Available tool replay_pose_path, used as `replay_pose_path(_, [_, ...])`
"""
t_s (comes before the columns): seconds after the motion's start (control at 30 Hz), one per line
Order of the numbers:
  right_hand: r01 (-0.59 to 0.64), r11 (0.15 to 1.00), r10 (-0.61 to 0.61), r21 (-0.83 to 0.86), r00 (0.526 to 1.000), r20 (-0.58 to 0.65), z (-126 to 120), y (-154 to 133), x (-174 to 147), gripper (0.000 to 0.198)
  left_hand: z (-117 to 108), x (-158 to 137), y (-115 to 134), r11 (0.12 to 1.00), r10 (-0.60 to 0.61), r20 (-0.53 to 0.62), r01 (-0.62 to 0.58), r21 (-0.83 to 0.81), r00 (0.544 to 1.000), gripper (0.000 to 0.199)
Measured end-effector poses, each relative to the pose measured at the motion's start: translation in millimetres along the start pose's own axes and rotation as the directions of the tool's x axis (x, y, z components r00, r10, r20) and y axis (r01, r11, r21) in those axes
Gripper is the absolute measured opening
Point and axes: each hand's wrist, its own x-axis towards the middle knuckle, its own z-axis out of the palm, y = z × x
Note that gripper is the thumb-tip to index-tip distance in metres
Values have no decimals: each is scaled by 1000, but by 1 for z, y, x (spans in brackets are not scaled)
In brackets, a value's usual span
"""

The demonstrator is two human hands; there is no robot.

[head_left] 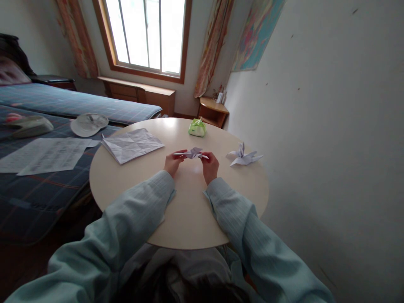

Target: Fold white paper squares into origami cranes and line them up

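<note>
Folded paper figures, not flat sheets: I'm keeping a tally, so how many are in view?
2. The held figure is between the left hand and the right hand; the other figure sits on the right side of the round table.

Set on the pale, rounded surface (189,210): creased paper (135,144) at left, a green pack (197,128) at the far edge, a paper bird (243,157) at right; on the bed (34,206), printed sheets (52,155) and a cap (89,124).
</note>
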Motion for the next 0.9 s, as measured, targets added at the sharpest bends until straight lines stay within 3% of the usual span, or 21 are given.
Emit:
replay_pose_path(0.23, [43, 986, -29, -161, 996, 90, -1, -6, -5, 10, -1, 6, -2, 952, 219, -4, -213, 221, 976, 21])
replay_pose_path(0.37, [23, 989, -9, -143, 995, 99, 0, -7, -5, 11, 0, 4, 1, 925, 233, -13, -218, 311, 972, 18])
replay_pose_path(0.53, [-10, 992, 19, -127, 997, 71, 1, -7, -5, 14, 2, 3, -2, 938, 260, -35, -244, 246, 965, 22])
replay_pose_path(0.73, [-34, 990, 43, -134, 997, 62, 1, -6, -4, 15, 2, 2, -1, 915, 282, -4, -268, 301, 959, 5])
replay_pose_path(0.9, [-22, 993, 36, -120, 993, 112, 1, -8, -6, 16, 5, -2, 5, 928, 239, 44, -241, 285, 970, 23])
